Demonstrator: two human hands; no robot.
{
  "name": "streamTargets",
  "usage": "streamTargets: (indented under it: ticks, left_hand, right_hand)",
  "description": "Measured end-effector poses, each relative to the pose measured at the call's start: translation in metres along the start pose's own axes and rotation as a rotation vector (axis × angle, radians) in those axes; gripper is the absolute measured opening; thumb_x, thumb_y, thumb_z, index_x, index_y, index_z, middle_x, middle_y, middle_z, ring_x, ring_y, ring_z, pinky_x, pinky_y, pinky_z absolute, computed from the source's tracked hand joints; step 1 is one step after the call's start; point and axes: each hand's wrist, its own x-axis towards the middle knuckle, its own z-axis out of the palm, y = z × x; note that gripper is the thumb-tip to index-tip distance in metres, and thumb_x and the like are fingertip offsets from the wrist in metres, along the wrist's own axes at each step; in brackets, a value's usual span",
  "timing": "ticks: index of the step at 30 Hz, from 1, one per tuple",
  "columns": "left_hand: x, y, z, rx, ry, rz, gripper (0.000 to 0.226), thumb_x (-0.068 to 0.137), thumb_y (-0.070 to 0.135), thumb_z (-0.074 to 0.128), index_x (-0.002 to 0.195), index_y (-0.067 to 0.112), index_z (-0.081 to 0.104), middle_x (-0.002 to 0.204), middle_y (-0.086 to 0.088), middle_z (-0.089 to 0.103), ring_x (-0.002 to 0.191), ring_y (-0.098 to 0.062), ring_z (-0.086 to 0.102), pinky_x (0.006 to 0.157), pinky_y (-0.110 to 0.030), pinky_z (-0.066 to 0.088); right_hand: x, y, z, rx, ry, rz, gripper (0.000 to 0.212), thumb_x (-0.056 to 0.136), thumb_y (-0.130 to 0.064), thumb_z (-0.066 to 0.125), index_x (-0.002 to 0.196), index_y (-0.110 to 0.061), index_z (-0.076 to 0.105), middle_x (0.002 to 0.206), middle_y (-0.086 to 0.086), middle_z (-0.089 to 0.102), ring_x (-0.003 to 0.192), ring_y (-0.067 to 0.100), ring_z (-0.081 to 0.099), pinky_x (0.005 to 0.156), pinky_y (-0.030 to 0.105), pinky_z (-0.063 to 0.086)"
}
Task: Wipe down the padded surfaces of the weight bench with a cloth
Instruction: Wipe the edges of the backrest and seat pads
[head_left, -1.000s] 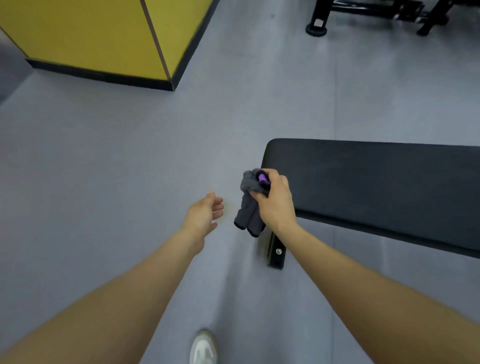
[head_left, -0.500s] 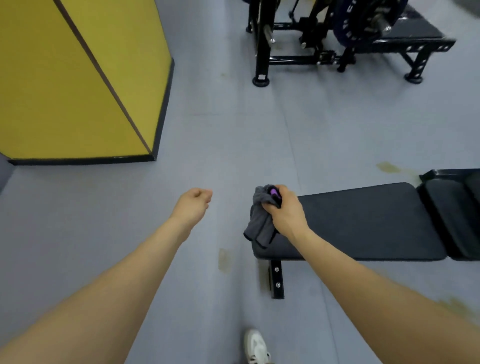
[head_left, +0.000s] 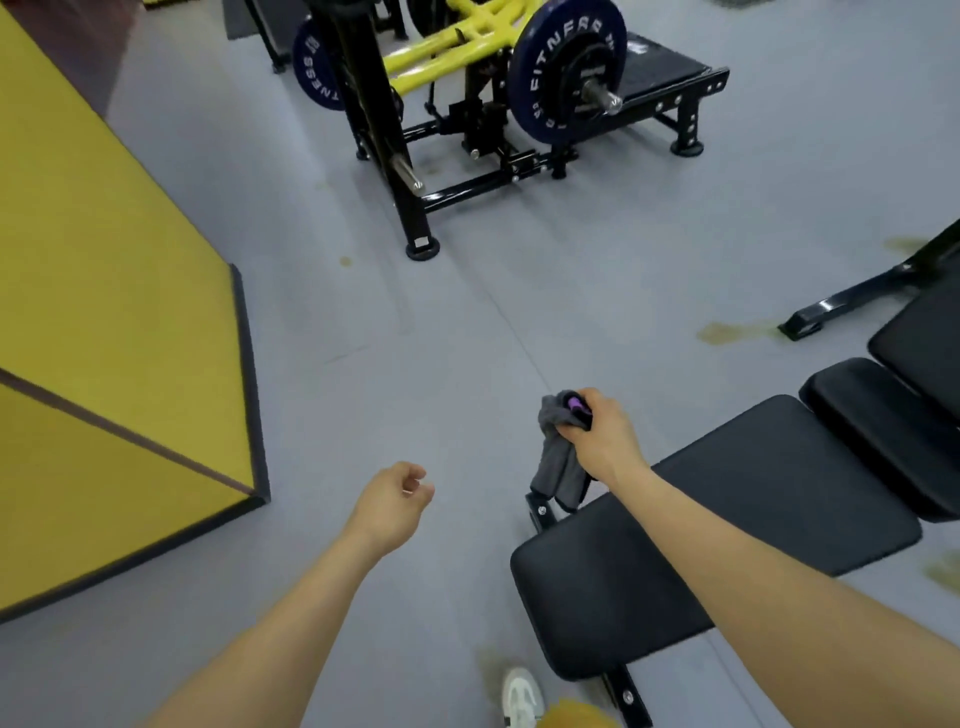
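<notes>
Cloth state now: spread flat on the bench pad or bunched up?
Bunched. The right hand grips the grey cloth in a wad; its loose ends hang down beside the bench pad, none spread on it.

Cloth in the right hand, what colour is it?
The cloth is dark grey; the head view shows it.
</notes>
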Motion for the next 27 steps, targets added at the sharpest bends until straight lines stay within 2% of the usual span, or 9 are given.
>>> streamTargets:
  ticks: [4,7,12,18,22,25,27]
  left_hand:
    - [0.068,0.047,-0.036,0.189,-0.049,0.116,0.033,0.093,0.025,0.052,0.123,0.012,0.053,0.117,-0.006,0.057,0.102,-0.019,0.056,0.087,-0.029,0.045]
    - [0.125,0.084,-0.044,0.248,-0.110,0.205,0.032,0.093,0.025,0.052,0.123,0.013,0.053,0.116,-0.005,0.056,0.102,-0.019,0.057,0.090,-0.030,0.045]
    - [0.220,0.141,-0.033,0.340,-0.273,0.347,0.033,0.093,0.024,0.052,0.124,0.011,0.053,0.113,-0.004,0.056,0.093,-0.015,0.055,0.086,-0.027,0.044]
    - [0.329,0.223,-0.039,0.446,-0.458,0.535,0.032,0.095,0.025,0.050,0.124,0.013,0.052,0.114,-0.001,0.054,0.094,-0.011,0.053,0.077,-0.021,0.039]
    - [0.383,0.294,-0.019,0.517,-0.498,0.645,0.031,0.095,0.023,0.050,0.122,0.009,0.053,0.105,0.002,0.055,0.092,-0.013,0.052,0.077,-0.021,0.038]
    - [0.395,0.343,0.020,0.506,-0.602,0.716,0.032,0.095,0.023,0.050,0.124,0.010,0.053,0.104,0.002,0.055,0.092,-0.013,0.053,0.078,-0.022,0.039]
    - [0.396,0.375,0.049,0.499,-0.681,0.748,0.033,0.095,0.024,0.050,0.125,0.011,0.052,0.106,0.001,0.055,0.093,-0.014,0.053,0.077,-0.022,0.038]
  right_hand:
    - [0.049,-0.029,-0.024,0.079,0.101,0.045,0.028,0.091,-0.016,0.055,0.118,-0.016,0.051,0.118,0.011,0.052,0.093,0.021,0.053,0.075,0.028,0.041]
    - [0.084,-0.039,-0.040,0.126,0.181,0.081,0.027,0.091,-0.017,0.055,0.118,-0.018,0.052,0.118,0.009,0.052,0.094,0.020,0.053,0.076,0.030,0.043]
    - [0.148,-0.035,-0.060,0.155,0.351,0.199,0.028,0.089,-0.015,0.057,0.117,-0.015,0.054,0.117,0.007,0.054,0.094,0.018,0.051,0.075,0.027,0.038]
    - [0.222,-0.035,-0.074,0.286,0.592,0.396,0.023,0.087,-0.015,0.057,0.109,-0.022,0.054,0.116,0.007,0.055,0.097,0.020,0.054,0.079,0.029,0.042]
    - [0.253,-0.040,-0.091,0.369,0.701,0.451,0.024,0.090,-0.015,0.056,0.114,-0.017,0.054,0.109,0.005,0.058,0.096,0.020,0.054,0.081,0.035,0.047]
    - [0.264,-0.033,-0.111,0.436,0.772,0.470,0.025,0.092,-0.014,0.055,0.117,-0.014,0.053,0.106,0.004,0.058,0.095,0.019,0.054,0.079,0.030,0.044]
    - [0.272,-0.023,-0.130,0.482,0.798,0.491,0.025,0.093,-0.016,0.053,0.118,-0.014,0.051,0.106,0.004,0.058,0.096,0.021,0.055,0.081,0.033,0.047]
